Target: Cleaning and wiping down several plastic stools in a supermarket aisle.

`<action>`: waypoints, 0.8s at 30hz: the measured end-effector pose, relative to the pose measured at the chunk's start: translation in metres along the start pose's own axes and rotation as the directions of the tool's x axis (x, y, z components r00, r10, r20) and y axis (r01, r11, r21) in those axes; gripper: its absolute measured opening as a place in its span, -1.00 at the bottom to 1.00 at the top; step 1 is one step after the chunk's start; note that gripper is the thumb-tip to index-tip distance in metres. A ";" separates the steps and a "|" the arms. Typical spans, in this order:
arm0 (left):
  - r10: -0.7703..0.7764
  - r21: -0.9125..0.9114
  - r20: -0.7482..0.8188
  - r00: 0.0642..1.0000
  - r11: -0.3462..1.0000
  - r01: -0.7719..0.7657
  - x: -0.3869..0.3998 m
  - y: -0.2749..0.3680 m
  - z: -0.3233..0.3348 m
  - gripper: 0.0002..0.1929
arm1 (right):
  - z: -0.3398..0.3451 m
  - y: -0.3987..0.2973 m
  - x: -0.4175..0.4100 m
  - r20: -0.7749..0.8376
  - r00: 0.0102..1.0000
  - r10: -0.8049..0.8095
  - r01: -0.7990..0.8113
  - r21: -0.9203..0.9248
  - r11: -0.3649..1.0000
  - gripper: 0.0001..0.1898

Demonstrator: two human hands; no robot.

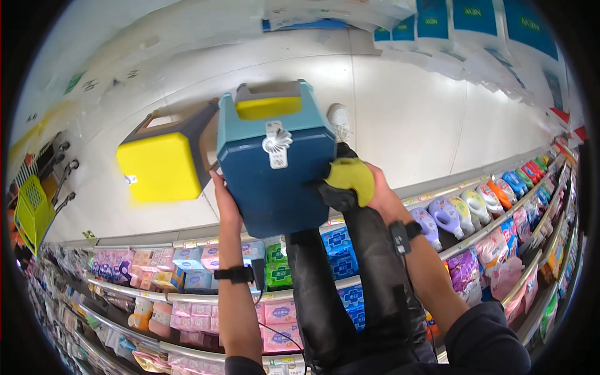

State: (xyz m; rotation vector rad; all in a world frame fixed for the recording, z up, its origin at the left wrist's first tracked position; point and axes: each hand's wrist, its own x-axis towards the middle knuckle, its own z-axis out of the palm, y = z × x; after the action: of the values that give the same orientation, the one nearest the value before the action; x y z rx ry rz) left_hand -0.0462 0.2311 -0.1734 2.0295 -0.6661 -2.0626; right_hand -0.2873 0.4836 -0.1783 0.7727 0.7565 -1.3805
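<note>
A plastic stool [276, 187] with a dark blue seat and light blue legs is tipped so that its seat faces me, above my legs. Yellow shows through the opening between its legs. A white sticker with a fluted, flower-like piece [277, 140] is on the seat's edge. My left hand [228, 201] holds the stool's left side. In my right hand [382, 192] is a bunched yellow-green cloth [351, 178], close against the seat's right edge. Dark material [335, 197] lies at the cloth's lower side; I cannot tell what it is.
On the pale tiled floor [403, 126] to the left is a yellow-seated stool [159, 166] with grey legs. A green shopping basket on a wheeled cart [35, 211] stands farther left. Shelves with pink packs [281, 311] and detergent bottles [443, 215] curve around my legs.
</note>
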 end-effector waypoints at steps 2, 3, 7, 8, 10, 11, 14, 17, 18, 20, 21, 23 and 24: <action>-0.019 -0.047 0.063 0.998 0.999 0.022 -0.029 0.010 -0.024 -0.18 | 0.034 0.006 -0.023 -0.013 1.000 0.017 -0.017 -0.033 0.999 -0.57; -0.010 -0.065 0.051 0.999 0.998 0.013 -0.043 0.009 -0.029 -0.18 | 0.053 0.004 -0.041 0.003 0.997 -0.076 0.075 -0.183 0.980 -0.58; 0.091 -0.222 -0.048 0.995 0.970 -0.099 -0.100 -0.017 -0.068 -0.18 | 0.083 -0.012 -0.092 -0.013 0.989 -0.146 0.135 -0.312 0.941 -0.57; 0.172 -0.280 -0.045 0.984 0.943 -0.177 -0.117 -0.033 -0.085 -0.16 | 0.113 -0.013 -0.096 -0.012 0.991 -0.133 0.121 -0.330 0.936 -0.57; 0.310 -0.156 0.090 0.947 0.943 -0.294 -0.154 -0.058 -0.121 -0.09 | 0.183 -0.005 -0.096 0.100 0.994 -0.033 0.073 -0.441 0.895 -0.46; 0.412 -0.273 -0.079 0.908 0.867 -0.417 -0.155 -0.113 -0.216 -0.03 | 0.206 0.007 -0.085 0.137 0.991 0.005 0.055 -0.431 0.900 -0.46; 0.386 -0.327 -0.269 0.882 0.825 -0.461 -0.192 -0.112 -0.183 -0.23 | 0.252 0.010 -0.075 0.367 0.923 0.121 0.155 -0.639 0.753 -0.63; 0.272 -0.306 -0.589 0.761 0.796 -0.522 -0.193 -0.035 -0.162 -0.22 | 0.319 0.041 -0.045 0.359 0.890 0.282 0.091 -0.744 0.662 -0.64; 0.230 -0.225 -0.692 0.684 0.831 -0.508 -0.187 -0.003 -0.150 -0.22 | 0.329 0.055 -0.025 0.453 0.839 0.301 0.126 -0.700 0.703 -0.64; 0.178 -0.418 -0.697 0.695 0.686 -0.595 -0.165 0.048 -0.145 -0.33 | 0.364 0.082 0.008 0.349 0.896 0.274 0.098 -0.757 0.646 -0.67; 0.243 -0.459 -0.631 0.737 0.649 -0.607 -0.147 0.050 -0.164 -0.26 | 0.385 0.093 0.023 0.344 0.906 0.249 0.119 -0.769 0.629 -0.68; 0.301 -0.485 -0.557 0.774 0.639 -0.597 -0.121 0.067 -0.191 -0.29 | 0.414 0.116 0.067 0.372 0.884 0.283 0.125 -0.771 0.624 -0.71; 0.311 -0.511 -0.515 0.799 0.638 -0.577 -0.104 0.070 -0.202 -0.29 | 0.422 0.125 0.094 0.404 0.852 0.334 0.118 -0.768 0.629 -0.73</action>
State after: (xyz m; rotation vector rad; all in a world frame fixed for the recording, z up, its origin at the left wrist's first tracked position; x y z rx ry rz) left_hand 0.1453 0.1740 -0.0441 1.5544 -0.2723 -1.2792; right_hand -0.1520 0.0843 -0.0201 -0.2555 0.7517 -0.9164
